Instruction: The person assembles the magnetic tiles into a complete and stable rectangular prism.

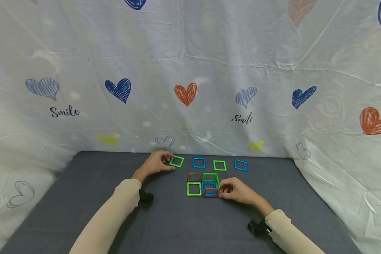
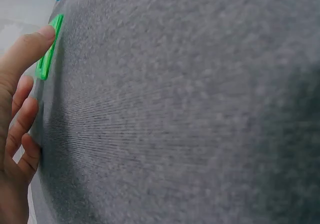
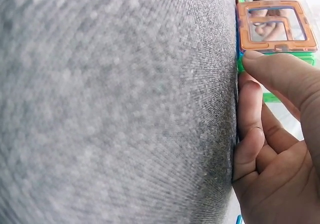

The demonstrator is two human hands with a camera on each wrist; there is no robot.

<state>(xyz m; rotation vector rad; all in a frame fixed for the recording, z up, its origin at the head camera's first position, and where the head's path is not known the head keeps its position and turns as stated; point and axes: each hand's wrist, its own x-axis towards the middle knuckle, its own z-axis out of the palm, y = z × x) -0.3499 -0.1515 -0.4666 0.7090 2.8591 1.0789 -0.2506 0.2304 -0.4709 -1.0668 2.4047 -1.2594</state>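
Head: a knock from the right hand point(image 1: 238, 191) could topple the upright orange magnetic tile point(image 1: 211, 196), inward of the counter's point(image 1: 177, 225) far edge. Left wrist: left hand point(image 2: 17, 131) narrow, pinching green magnetic tile point(image 2: 47, 61) near that edge; slack thumb could drop it. Right wrist: right thumb touches orange magnetic tile's corner; can't tell if gripped.

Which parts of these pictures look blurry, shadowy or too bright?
Left wrist: the grey tabletop looks soft and grainy, shadowed beside the left hand; right wrist: the tabletop blurs toward the left edge, with washed-out white behind the right hand; head: the creased backdrop catches pale glints.
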